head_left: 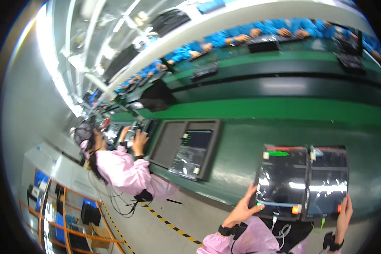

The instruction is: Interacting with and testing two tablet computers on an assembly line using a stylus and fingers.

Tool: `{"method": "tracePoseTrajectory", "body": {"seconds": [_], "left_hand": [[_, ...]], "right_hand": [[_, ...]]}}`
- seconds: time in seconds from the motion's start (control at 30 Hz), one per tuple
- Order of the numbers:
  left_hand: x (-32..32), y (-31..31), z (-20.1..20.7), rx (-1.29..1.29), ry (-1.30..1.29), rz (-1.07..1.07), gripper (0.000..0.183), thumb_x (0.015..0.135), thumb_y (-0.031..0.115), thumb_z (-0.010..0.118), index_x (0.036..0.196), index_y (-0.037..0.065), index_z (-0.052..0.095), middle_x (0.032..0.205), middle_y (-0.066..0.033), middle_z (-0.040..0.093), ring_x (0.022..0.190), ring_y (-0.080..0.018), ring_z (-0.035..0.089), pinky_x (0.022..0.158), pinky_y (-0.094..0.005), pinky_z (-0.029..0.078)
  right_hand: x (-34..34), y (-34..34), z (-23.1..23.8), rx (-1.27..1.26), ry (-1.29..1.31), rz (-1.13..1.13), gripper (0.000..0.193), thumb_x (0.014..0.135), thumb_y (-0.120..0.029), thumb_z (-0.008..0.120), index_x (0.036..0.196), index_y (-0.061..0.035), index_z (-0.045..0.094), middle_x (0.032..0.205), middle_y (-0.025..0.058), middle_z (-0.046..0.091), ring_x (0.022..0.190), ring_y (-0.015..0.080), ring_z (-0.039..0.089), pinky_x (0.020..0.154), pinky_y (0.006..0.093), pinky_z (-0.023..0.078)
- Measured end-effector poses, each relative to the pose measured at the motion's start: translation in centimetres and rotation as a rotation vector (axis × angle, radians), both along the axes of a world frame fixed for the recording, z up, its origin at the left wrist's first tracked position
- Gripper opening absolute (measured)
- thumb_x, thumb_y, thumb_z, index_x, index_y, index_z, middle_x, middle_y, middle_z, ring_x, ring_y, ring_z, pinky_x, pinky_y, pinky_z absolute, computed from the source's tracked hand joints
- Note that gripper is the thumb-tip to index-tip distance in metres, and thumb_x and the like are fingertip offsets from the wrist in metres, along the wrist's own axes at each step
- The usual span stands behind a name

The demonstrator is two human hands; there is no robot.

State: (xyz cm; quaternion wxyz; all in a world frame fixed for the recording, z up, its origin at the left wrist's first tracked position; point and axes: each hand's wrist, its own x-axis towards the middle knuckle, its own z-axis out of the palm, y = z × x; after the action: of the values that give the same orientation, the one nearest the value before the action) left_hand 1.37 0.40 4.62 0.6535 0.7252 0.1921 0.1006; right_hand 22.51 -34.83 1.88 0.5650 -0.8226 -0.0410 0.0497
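Observation:
Two dark tablet-like screens stand side by side on the green bench in front of me. The left screen (pixel 282 175) shows green text and a red strip along its top; the right screen (pixel 327 175) is narrower, with a similar strip. My left hand (pixel 242 210) grips the left screen's lower left corner, thumb on the front and fingers along the side edge. Around the lower right edge of the right screen, my right hand (pixel 344 213) is closed, its fingers partly hidden. White cable (pixel 283 230) and a green plug (pixel 323 223) hang at their lower edges.
At my left, a co-worker in pink (pixel 122 169) works at the same bench. Between us lies a grey foam tray (pixel 169 142) with another dark screen (pixel 192 152). A conveyor (pixel 241 86) runs behind, with blue-sleeved people beyond. An orange-framed rack (pixel 65 216) stands lower left.

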Motion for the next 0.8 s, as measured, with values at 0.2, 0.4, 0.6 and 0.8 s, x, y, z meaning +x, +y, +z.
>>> {"method": "tracePoseTrajectory", "body": {"seconds": [0.2,0.4,0.6,0.8], "left_hand": [[-0.9,0.5,0.2,-0.077,0.0,0.055,0.073,0.075,-0.005,0.065,0.139,0.0,0.029,0.151,-0.0183,0.006,0.14,-0.022,0.004,0.111,-0.0315,0.006],[0.0,-0.3,1.0,-0.157,0.009,0.047,0.074,0.074,-0.008,0.064,0.139,-0.001,0.028,0.151,-0.0169,0.004,0.14,-0.0225,0.005,0.111,-0.0318,0.008],[0.0,-0.6,1.1,-0.154,-0.002,0.069,0.067,0.078,-0.006,0.061,0.137,-0.002,0.031,0.15,-0.0177,0.009,0.139,-0.0229,0.008,0.111,-0.0325,0.01],[1.7,1.6,0.6,-0.261,-0.014,0.183,0.049,0.088,0.002,0.053,0.133,-0.005,0.036,0.149,-0.0196,0.011,0.138,-0.0233,0.015,0.11,-0.0324,0.015]], "right_hand": [[-0.7,2.7,3.2,-0.037,0.073,0.045,0.038,0.096,-0.022,0.046,0.123,0.0038,0.049,0.121,0.0146,0.055,0.113,0.0202,0.049,0.097,0.0288,0.034],[-1.0,1.7,2.9,-0.033,0.088,0.007,0.039,0.095,-0.023,0.046,0.124,0.0027,0.048,0.127,0.0165,0.051,0.119,0.0235,0.046,0.101,0.0305,0.032],[-1.2,1.6,3.1,-0.06,0.074,0.01,0.04,0.095,-0.025,0.048,0.124,0.0029,0.049,0.127,0.0171,0.051,0.119,0.0243,0.046,0.1,0.0309,0.032],[-1.2,2.2,3.9,-0.058,0.098,0.002,0.042,0.094,-0.026,0.049,0.124,0.003,0.049,0.127,0.0175,0.051,0.119,0.0244,0.046,0.1,0.0309,0.033]]}}
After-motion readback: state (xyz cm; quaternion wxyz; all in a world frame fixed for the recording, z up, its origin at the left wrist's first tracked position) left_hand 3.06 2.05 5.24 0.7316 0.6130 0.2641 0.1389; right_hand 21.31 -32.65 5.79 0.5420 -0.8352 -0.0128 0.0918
